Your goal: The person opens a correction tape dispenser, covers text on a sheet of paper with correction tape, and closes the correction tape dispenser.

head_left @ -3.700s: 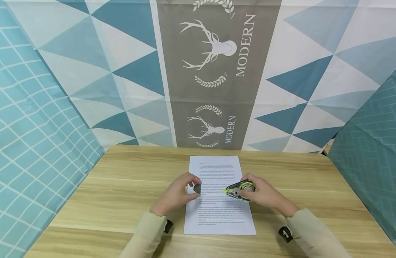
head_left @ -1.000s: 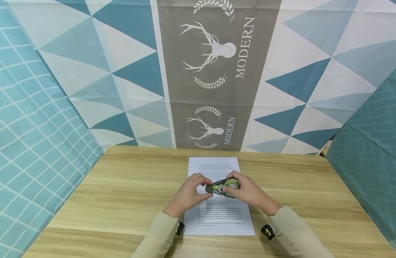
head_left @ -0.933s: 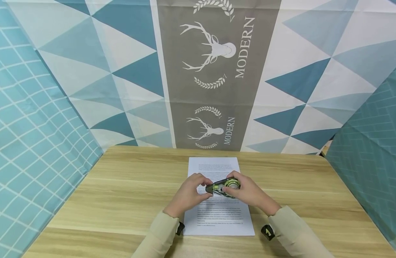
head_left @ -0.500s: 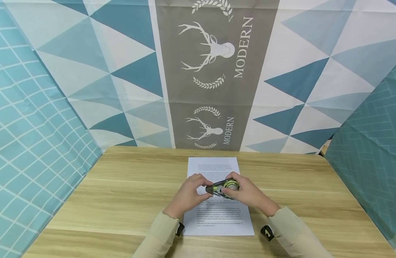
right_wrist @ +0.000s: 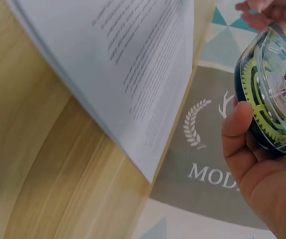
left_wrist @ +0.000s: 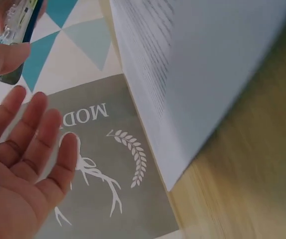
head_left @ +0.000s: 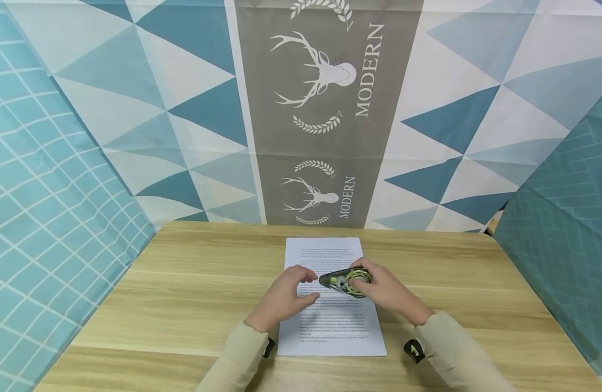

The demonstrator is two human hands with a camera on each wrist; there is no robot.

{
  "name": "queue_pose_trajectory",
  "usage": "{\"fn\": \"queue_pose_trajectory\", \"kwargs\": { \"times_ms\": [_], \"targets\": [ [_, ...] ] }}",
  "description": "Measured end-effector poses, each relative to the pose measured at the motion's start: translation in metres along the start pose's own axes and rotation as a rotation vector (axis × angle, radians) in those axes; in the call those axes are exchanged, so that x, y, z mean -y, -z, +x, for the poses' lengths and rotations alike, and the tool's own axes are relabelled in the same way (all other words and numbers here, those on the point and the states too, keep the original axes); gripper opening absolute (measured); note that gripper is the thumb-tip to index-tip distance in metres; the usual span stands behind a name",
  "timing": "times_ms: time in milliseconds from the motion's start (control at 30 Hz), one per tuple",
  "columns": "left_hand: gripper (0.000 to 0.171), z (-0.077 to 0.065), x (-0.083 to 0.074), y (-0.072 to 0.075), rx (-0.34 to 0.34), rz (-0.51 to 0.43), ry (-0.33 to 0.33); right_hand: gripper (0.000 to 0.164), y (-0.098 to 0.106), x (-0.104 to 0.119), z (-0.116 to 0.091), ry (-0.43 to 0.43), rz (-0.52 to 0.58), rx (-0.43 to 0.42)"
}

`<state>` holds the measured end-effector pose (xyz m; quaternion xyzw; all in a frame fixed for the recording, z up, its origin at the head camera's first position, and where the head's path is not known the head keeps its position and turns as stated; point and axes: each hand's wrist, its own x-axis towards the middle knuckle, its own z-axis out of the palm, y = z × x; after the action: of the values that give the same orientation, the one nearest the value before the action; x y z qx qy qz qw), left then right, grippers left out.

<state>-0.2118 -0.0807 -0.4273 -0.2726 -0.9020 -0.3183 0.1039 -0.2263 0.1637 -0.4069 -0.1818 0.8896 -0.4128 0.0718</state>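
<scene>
My right hand [head_left: 393, 289] grips a correction tape dispenser [head_left: 341, 281], a clear teardrop body with a dark edge and green gear wheels, over the printed paper. A dark cap [head_left: 325, 280] covers its narrow tip, which points left. In the right wrist view, my thumb and fingers hold the wide end of the correction tape dispenser [right_wrist: 262, 99]. My left hand [head_left: 281, 299] is just left of the cap, thumb and fingers spread apart with nothing between them. The left wrist view shows that hand's fingers [left_wrist: 31, 129] loosely extended, with the dispenser beyond.
A stack of printed paper [head_left: 330, 340] lies beneath both hands on the wooden table [head_left: 183, 305]. Behind the table hangs a patterned cloth [head_left: 325, 130] with deer heads and triangles. Blue tiled-pattern cloth [head_left: 51, 207] stands along the left side, and a teal one [head_left: 565, 228] along the right.
The cap, earlier pinched in my left hand apart from the dispenser, came onto its tip. Now my left fingers have let go and spread, and my right hand has drawn the capped dispenser slightly right.
</scene>
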Motion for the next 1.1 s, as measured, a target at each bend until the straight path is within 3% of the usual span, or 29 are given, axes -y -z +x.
{"fn": "queue_pose_trajectory", "kwargs": {
  "times_ms": [600, 800, 1100],
  "targets": [
    [0.019, -0.007, 0.017, 0.000, 0.222, 0.156, 0.076, 0.030, 0.023, -0.022, -0.008, -0.113, -0.066, -0.140],
    [0.018, -0.008, 0.023, -0.003, 0.251, 0.210, 0.055, 0.034, 0.029, -0.026, -0.011, -0.163, -0.077, -0.152],
    [0.015, -0.011, 0.026, -0.006, 0.278, 0.230, 0.075, 0.037, 0.035, -0.032, -0.013, -0.200, -0.122, -0.173]
  ]
}}
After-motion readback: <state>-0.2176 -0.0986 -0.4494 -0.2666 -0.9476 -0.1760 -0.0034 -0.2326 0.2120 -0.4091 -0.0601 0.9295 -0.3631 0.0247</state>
